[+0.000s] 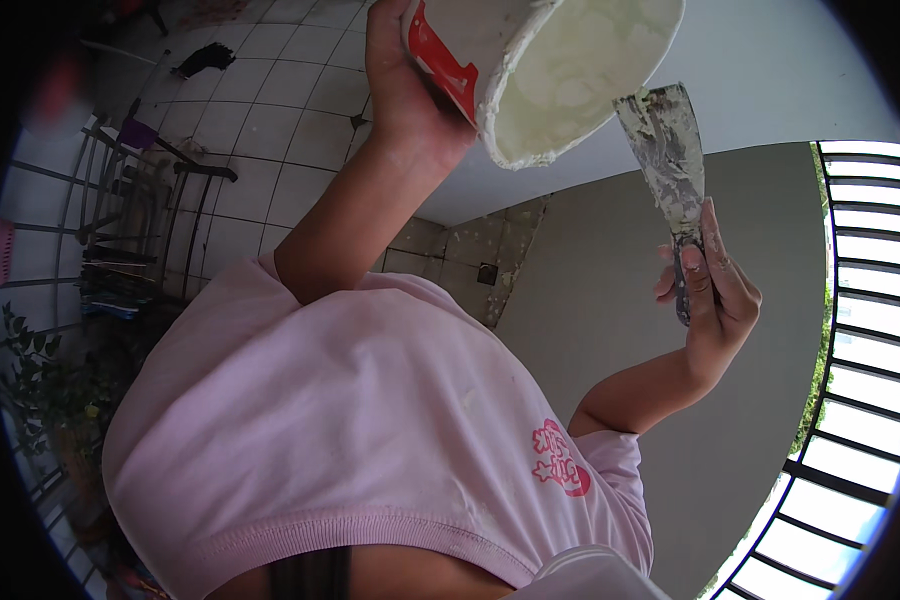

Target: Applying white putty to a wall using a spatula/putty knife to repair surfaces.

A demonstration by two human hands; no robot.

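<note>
One bucket [560, 70], one putty knife [670, 150] and two hands are in play, all in the upper half of the frame. The left hand [405, 85], upper centre, is wrapped around the side of the bucket, fingers pressed against its wall beside a red handle mount [445, 60]. The bucket is white, tilted so its open mouth faces the camera, and it holds a thick, pale cream paste [580, 65] that coats the inner wall and the rim.

The right hand [715, 290], at centre right, is closed around the dark handle of the putty knife, with the fingers curled on the grip and one finger laid along it. The single metal blade points up toward the bucket's rim, its tip just beside the lower edge of the mouth; whether it touches cannot be told. The blade is smeared with dried and fresh paste.

A pink shirt [370, 430] fills the lower centre. Behind the hands are a white upper wall [770, 70] and a grey wall [610, 300]. White louvred slats [870, 330] run down the right edge, a tiled floor [260, 110] lies at upper left, and one metal rack [140, 220] stands at the left.
</note>
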